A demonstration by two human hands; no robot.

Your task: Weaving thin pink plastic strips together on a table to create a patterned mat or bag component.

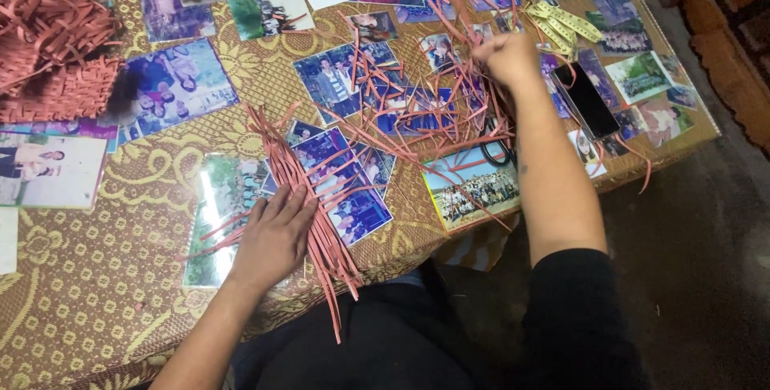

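Photographs (178, 85) (loose strips (417, 113) atop) — phone (587, 99) beside right hand (507, 59).

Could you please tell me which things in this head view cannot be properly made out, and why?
- Right hand: curled, back to the camera; its fingertips and exact grip among the loose strips are hidden.
- Scissors: only dark handles show; the strips and the forearm cover the rest.
- Woven strip piece: cut off by the left edge, and partly blurred.
- Tape measure: markings too small to tell.
- Left hand: the bundle of strips beneath it is partly covered.
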